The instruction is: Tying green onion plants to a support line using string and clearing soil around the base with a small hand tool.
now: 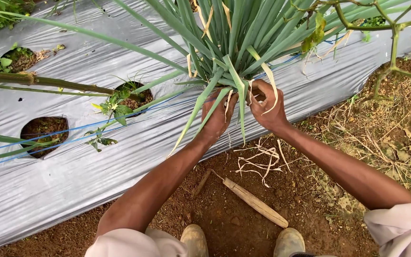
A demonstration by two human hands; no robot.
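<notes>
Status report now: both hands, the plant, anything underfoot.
Left hand and right hand both gripping base of green onion clump. Dry pale strips on soil below. Wooden-handled tool lying by boots.

Onion clump (pixel 236 52): long green leaves fanning toward twelve o'clock, few dry yellowed strips hanging, base gripped between both hands at frame centre, rooted in plastic-covered bed.

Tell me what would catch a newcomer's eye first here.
A big clump of green onion leaves fans out at top centre, with the left hand and right hand closed around its base. Under it a silver plastic mulch sheet with round planting holes crosses the frame. On the red-brown soil below the hands lies a wooden-handled tool.
</notes>
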